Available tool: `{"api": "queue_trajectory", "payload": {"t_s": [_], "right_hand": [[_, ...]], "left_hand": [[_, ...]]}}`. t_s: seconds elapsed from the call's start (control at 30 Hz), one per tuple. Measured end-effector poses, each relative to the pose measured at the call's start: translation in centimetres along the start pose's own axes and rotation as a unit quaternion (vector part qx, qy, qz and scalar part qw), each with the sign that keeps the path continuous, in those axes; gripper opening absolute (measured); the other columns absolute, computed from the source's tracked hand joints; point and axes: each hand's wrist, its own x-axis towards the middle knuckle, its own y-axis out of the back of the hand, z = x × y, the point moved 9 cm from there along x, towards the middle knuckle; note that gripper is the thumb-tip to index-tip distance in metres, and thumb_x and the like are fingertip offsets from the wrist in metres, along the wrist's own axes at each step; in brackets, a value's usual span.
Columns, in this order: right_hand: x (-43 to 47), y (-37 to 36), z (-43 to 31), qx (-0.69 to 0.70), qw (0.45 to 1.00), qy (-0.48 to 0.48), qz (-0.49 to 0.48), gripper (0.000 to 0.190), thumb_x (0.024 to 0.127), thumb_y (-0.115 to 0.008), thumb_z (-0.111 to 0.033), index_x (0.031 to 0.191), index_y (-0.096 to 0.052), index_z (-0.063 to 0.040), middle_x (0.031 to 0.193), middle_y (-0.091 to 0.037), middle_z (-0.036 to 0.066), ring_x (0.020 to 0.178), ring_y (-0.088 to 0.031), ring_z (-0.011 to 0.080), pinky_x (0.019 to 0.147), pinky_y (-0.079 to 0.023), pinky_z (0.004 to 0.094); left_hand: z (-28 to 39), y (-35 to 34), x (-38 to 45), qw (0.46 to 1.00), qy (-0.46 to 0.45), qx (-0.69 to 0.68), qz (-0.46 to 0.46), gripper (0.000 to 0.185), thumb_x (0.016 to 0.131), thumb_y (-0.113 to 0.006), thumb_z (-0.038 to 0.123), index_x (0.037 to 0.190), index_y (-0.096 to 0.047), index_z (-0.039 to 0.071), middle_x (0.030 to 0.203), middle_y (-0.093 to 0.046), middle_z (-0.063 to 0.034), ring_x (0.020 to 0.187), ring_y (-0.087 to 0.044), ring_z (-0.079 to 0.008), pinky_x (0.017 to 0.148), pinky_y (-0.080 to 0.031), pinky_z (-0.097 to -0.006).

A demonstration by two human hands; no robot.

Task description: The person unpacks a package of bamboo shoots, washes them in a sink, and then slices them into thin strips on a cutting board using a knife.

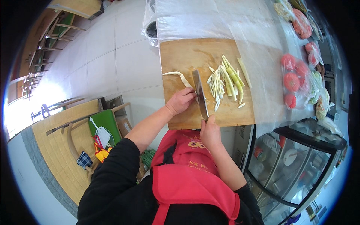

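On a wooden cutting board, my right hand grips the handle of a broad kitchen cleaver, its blade standing on edge. Just left of the blade, the fingers of my left hand press on a pale vegetable stalk, whose thin end curves towards the board's left edge. A pile of pale slanting slices lies right of the cleaver. Beside the pile are long green-white stalks. One more pale strip rests by the board's right edge.
Clear plastic sheeting covers the table around the board. Bagged red produce and other bags sit at the right. A glass-fronted cabinet stands at the lower right. A green chair with a hanging face mask is at the left.
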Motion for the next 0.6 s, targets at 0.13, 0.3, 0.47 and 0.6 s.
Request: {"api": "queue_trajectory", "payload": {"t_s": [0.13,0.3,0.47,0.6], "right_hand": [[0.6,0.9,0.2,0.06,0.997,0.023,0.043,0.026,0.101,-0.057,-0.019,0.103,-0.042,0.002,0.071,-0.063,0.032,0.068,-0.062,0.0544,0.062,-0.049,0.0614],[-0.5,1.9,-0.2,0.024,1.0,0.006,-0.005,0.027,0.101,-0.057,-0.019,0.105,-0.041,0.002,0.07,-0.062,0.033,0.068,-0.062,0.0549,0.061,-0.049,0.0614],[-1.8,1.9,-1.2,-0.003,0.999,-0.007,-0.043,0.028,0.101,-0.057,-0.02,0.102,-0.041,0.003,0.071,-0.063,0.033,0.069,-0.063,0.0542,0.061,-0.051,0.0603],[-1.2,0.7,-1.0,-0.016,0.999,-0.017,-0.045,0.028,0.101,-0.057,-0.021,0.102,-0.042,0.003,0.071,-0.063,0.033,0.07,-0.064,0.0531,0.061,-0.052,0.0592]], "left_hand": [[0.2,1.0,0.2,0.999,-0.021,0.029,0.034,0.021,0.078,-0.076,0.001,0.098,-0.07,0.004,0.102,-0.064,-0.0111,0.09,-0.065,-0.0302,0.076,-0.057,-0.0379],[0.4,1.2,0.3,0.997,-0.054,0.01,0.054,0.022,0.076,-0.077,-0.001,0.097,-0.07,0.003,0.097,-0.064,-0.0107,0.087,-0.063,-0.03,0.074,-0.055,-0.0387],[0.2,1.3,0.2,0.997,-0.056,0.002,0.058,0.024,0.076,-0.077,-0.002,0.098,-0.069,0.003,0.097,-0.064,-0.0108,0.086,-0.064,-0.0302,0.074,-0.055,-0.0383],[0.3,1.4,0.3,0.997,-0.053,-0.004,0.05,0.025,0.075,-0.076,-0.003,0.098,-0.069,0.003,0.097,-0.064,-0.0111,0.086,-0.064,-0.0304,0.074,-0.055,-0.0384]]}}
